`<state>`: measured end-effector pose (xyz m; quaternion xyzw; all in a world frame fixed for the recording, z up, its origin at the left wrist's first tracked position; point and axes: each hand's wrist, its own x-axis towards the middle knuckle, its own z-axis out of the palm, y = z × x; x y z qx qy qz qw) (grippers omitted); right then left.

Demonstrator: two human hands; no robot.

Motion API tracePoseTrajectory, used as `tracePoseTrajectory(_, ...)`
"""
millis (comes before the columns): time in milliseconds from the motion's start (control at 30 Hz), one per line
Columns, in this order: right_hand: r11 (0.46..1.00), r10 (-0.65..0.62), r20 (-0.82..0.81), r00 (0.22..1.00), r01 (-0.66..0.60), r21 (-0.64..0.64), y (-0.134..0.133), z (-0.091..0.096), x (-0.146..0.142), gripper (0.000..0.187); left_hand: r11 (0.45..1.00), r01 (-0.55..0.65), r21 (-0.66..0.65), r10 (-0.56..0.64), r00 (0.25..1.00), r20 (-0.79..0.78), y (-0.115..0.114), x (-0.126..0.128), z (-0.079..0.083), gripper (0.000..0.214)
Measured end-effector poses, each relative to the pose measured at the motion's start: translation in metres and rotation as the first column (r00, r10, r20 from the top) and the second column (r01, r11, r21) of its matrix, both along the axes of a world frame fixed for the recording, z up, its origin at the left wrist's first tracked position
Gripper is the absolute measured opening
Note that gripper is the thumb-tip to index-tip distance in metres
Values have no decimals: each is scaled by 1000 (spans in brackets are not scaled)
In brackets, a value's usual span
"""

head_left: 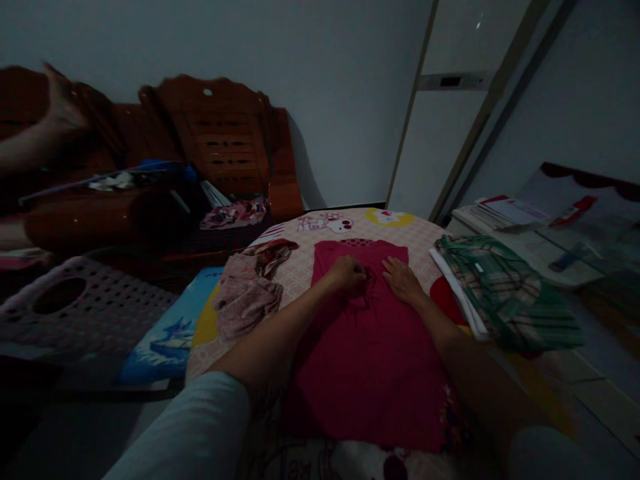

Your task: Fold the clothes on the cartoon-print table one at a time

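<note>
A deep pink garment point(370, 373), perhaps a top, lies spread out on a round table point(425, 230) with a patterned cloth. My left hand point(349, 273) is closed over its upper middle, pinching the fabric, which is bunched up just beside the fingers. Flat on the garment's upper right part rests my right hand point(401, 279), fingers stretched out and holding nothing. Left of the garment is a crumpled pale pink patterned cloth point(250, 293). To the right lies a green plaid garment point(505, 287), folded, with something white under its edge.
Carved wooden seating point(210, 143) stands along the back wall, with another person's bare foot point(65, 107) at far left. A pale perforated plastic basket point(100, 307) and a blue printed package point(173, 333) are left of the table. Papers point(505, 212) lie on a side surface at right.
</note>
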<state>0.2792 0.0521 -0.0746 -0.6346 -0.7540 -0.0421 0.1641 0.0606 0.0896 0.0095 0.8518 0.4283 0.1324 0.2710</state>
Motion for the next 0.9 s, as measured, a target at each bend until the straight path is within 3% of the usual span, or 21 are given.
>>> tracePoseTrajectory(100,1000,-10,8,1000,10,-3,-1,0,0,50,996,15,-92,-5,993,115,-14,-3,-22,10)
tracePoseTrajectory(200,1000,-19,17,1000,19,-8,-2,0,0,50,989,27,-148,8,973,233,-19,-3,-32,12)
tracePoseTrajectory(500,999,-21,-5,1000,21,-28,-2,2,0,49,964,-53,-261,122,959,257,-29,1,-25,14)
tracePoseTrajectory(733,999,-34,-6,999,34,-36,-3,5,-1,49,915,89,-394,83,913,399,-29,1,-28,7)
tracePoseTrajectory(900,1000,-6,6,1000,6,-21,-3,6,-1,50,861,39,-507,230,860,456,-27,-1,-33,21)
